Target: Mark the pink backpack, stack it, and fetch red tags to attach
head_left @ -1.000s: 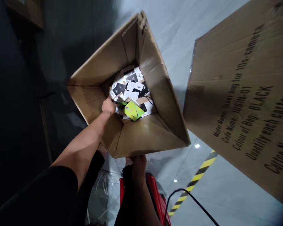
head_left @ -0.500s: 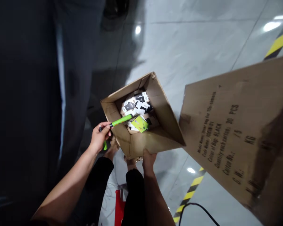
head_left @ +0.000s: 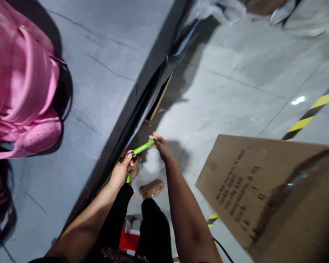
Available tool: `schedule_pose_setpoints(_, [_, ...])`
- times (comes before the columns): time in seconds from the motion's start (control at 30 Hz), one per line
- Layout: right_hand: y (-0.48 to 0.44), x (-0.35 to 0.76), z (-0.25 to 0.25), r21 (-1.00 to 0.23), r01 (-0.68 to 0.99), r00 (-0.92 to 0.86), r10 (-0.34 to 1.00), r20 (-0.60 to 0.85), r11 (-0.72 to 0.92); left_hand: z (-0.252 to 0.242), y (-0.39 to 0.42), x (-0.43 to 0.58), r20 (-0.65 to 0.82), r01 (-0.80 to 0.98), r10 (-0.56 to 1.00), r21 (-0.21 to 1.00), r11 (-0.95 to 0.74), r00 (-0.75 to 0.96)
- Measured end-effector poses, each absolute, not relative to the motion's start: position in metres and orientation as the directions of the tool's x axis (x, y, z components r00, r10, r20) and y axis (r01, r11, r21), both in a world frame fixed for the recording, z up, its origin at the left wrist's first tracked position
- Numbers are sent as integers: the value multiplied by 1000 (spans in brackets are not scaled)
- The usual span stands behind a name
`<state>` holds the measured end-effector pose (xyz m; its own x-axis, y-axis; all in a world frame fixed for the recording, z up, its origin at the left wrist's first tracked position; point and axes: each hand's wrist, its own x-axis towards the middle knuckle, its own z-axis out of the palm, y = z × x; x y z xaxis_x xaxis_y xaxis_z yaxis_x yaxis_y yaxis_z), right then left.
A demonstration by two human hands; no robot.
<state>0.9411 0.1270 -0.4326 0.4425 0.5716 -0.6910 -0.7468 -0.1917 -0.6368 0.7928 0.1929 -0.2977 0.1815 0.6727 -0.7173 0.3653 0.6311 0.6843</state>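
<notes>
My left hand (head_left: 122, 170) is closed around a slim green pen-shaped tool (head_left: 144, 147) with black ends. Its exact kind is unclear. A second short green piece (head_left: 128, 178) sticks out below the same hand; I cannot tell whether it is part of the same tool. At the tool's far black end is my right hand (head_left: 161, 145), fingers slightly bent and apart. Whether they touch the tip is hard to make out. Both hands are over the floor beside a dark-edged table.
A pink backpack (head_left: 30, 84) lies on the grey tabletop (head_left: 98, 65) to the left. At right stands a large printed cardboard carton (head_left: 235, 175). Yellow-black tape (head_left: 312, 109) marks the floor. A cardboard edge (head_left: 161, 96) shows under the table's dark cover (head_left: 142, 106).
My right hand has let go of the open cardboard box of cards, which is out of my grasp, and come to the green tool's end. My view has shifted, showing the tabletop and backpack.
</notes>
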Motion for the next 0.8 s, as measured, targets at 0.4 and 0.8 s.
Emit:
schedule_pose_setpoints(0.4, [87,863,-285,-484,-872,389,500,-774,-71,-224,147,703,-527,809,802,579,97,281])
schedule_pose_setpoints(0.8, [-111,827,-270,-500,-662,350,360,-865,-558,-166,60,466,-411,901,873,221,374,-262])
